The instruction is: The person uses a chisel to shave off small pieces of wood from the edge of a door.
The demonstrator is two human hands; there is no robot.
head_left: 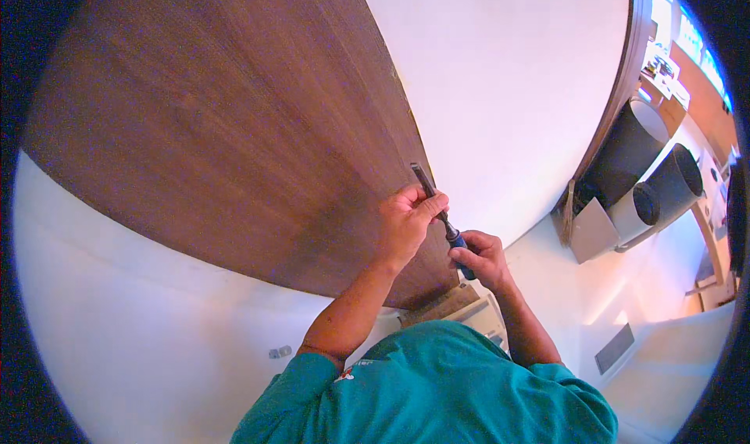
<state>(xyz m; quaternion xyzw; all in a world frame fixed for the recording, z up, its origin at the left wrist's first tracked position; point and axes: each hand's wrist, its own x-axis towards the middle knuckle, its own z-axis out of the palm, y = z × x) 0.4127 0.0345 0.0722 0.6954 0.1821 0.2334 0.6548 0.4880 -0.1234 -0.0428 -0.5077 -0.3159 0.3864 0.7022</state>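
The chisel (455, 239) is located at the center of the view, in front of the person, with its blade (423, 179) pointing far and slightly left. Both hands are closed on it, just apart from each other: the left hand (408, 221) pinches the blade between thumb and fingers, and the right hand (480, 260) grips the blue handle from the right. The blade tip overlaps, in view, the right edge of a brown wood-grain panel (250, 123); whether they touch cannot be determined. A white surface (500, 108) adjoins that edge on the right. The green shirt (437, 389) carries a small white-and-red print (348, 372) on its left side, too small to read reliably. Large dark cylinders (625, 151) stand at far right, beside a smaller pale cylinder (629, 213).
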